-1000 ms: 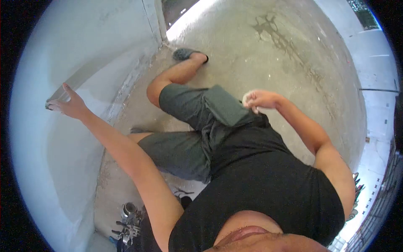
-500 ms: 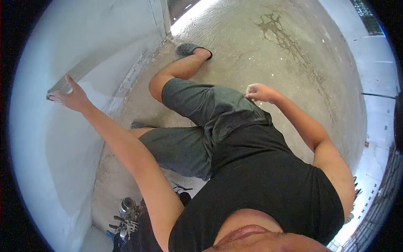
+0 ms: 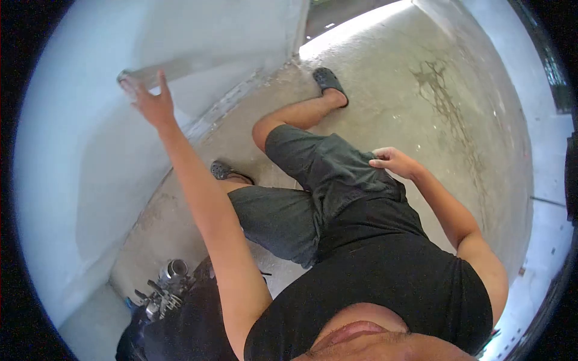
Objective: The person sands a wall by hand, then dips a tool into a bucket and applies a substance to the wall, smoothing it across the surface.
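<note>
My left hand [image 3: 150, 102] is raised against the pale wall [image 3: 96, 174] on the left. Its thumb sticks out, while the blurred fingers press on a small greyish piece [image 3: 124, 77] at the wall. What that piece is, I cannot make out. Over by the hip, my right hand [image 3: 394, 162] rests near the leg of the dark grey shorts [image 3: 337, 168]. The thumb there stands a little apart from loosely bent fingers, and nothing shows between them. Whitish dust marks the fingertips.
A black bag [image 3: 174, 331] with metal tools [image 3: 165, 295] in it stands at lower left, beside my left arm. Dark clogs [image 3: 328, 78] are on my feet. The concrete floor [image 3: 385, 78] has dark cracks, and a bright doorway edge [image 3: 355, 24] lies beyond.
The view has shifted, so most things sit further right. My left hand appears further up along the wall. The right thumb now shows apart from the fingers, closer over the shorts.
</note>
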{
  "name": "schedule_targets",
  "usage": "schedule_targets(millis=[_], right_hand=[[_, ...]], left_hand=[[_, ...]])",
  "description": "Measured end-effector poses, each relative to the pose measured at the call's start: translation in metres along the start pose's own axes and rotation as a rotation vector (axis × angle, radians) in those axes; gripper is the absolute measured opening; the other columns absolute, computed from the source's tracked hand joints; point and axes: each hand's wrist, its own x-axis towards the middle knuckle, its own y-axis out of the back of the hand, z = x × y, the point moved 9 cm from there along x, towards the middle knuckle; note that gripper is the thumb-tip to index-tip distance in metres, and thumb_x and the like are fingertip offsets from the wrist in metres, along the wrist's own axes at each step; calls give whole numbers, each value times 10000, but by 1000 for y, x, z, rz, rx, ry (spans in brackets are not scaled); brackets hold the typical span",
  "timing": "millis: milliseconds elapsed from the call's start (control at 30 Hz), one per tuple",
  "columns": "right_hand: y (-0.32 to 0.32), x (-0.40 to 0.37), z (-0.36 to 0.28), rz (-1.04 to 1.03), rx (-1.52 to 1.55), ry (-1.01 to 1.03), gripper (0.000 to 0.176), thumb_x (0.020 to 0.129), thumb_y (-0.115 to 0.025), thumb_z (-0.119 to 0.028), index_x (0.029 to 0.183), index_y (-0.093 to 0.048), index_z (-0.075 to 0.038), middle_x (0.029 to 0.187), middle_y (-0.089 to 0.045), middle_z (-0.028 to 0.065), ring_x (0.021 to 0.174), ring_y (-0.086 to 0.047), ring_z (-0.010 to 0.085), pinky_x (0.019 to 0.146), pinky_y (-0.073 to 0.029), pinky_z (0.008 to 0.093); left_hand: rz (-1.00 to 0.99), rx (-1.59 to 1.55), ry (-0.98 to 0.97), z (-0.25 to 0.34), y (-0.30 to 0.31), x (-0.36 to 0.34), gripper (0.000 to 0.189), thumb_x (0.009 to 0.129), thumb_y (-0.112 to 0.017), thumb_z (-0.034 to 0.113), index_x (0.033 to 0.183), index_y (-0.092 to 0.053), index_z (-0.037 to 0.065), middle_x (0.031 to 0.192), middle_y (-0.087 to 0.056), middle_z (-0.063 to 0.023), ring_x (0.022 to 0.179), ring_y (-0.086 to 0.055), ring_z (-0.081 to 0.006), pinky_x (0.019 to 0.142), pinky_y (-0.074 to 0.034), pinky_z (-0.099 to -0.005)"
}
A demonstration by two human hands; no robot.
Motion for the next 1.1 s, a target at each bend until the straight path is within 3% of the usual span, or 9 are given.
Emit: schedule_targets(millis=[133,200,267,400,533,767,900,1000,1100], right_hand=[[-7,0,-15,29,-219,-151,290,1008,-699,-288,1032,-740,-2,912,-664,-45,881,-559,77,834,-465,276],[-24,3,-33,-26,-196,-93,310,1008,-695,-282,993,-740,24,879,-671,-36,855,-563,81,813,-477,291],[-16,11,-29,133,-202,-87,307,995,-707,-264,864,-698,13,774,-576,-72,748,-498,60,681,-440,281],[-14,4,-37,99,-452,-73,335,977,-727,-294,872,-710,24,769,-601,-58,739,-531,71,690,-463,299],[22,-9,-6,275,-280,-131,368,949,-743,-361,892,-723,2,808,-648,-10,818,-567,130,783,-461,349],[34,-51,30,281,123,-366,278,992,-701,-404,1033,-740,-132,946,-661,-47,910,-549,94,822,-394,264],[31,-50,54,122,33,-284,263,1002,-687,-362,1095,-719,-118,947,-666,-38,875,-551,98,776,-393,259],[27,-58,69,204,208,-356,232,995,-682,-293,1110,-716,-94,937,-664,-27,821,-546,100,723,-398,268],[41,-54,64,416,-27,-280,197,985,-659,-226,1074,-725,-63,933,-682,-9,819,-572,105,729,-434,277]], left_hand=[[-98,49,8,-15,-8,-18,1018,936,-642,645,1622,-249,4,1688,-240,-238,1565,-207,-427,1191,-245,-678],[-119,59,19,-16,-6,-17,1008,940,-644,634,1618,-254,-1,1685,-242,-245,1562,-212,-434,1191,-254,-674],[-116,-12,17,-7,-2,-10,1007,940,-641,636,1612,-262,-11,1680,-245,-255,1557,-211,-448,1195,-255,-665],[-118,32,19,-17,-10,-10,1016,939,-630,651,1611,-261,-15,1678,-241,-263,1555,-204,-461,1198,-256,-662],[-106,4,18,-10,-4,-8,1030,933,-621,670,1615,-256,-10,1682,-234,-256,1560,-205,-444,1209,-243,-656],[-123,-2,12,-10,-3,-8,1050,928,-622,678,1602,-265,-45,1681,-236,-258,1565,-214,-416,1213,-242,-647],[-106,-52,10,-5,-2,-8,1065,923,-624,687,1597,-266,-56,1675,-229,-283,1562,-224,-419,1210,-250,-642],[-89,-66,11,-5,-4,-9,1079,919,-622,697,1593,-266,-66,1665,-226,-310,1562,-219,-427,1205,-254,-643],[-93,-52,16,-9,-8,-7,1088,918,-615,709,1592,-262,-69,1664,-218,-319,1563,-203,-437,1201,-254,-654]])
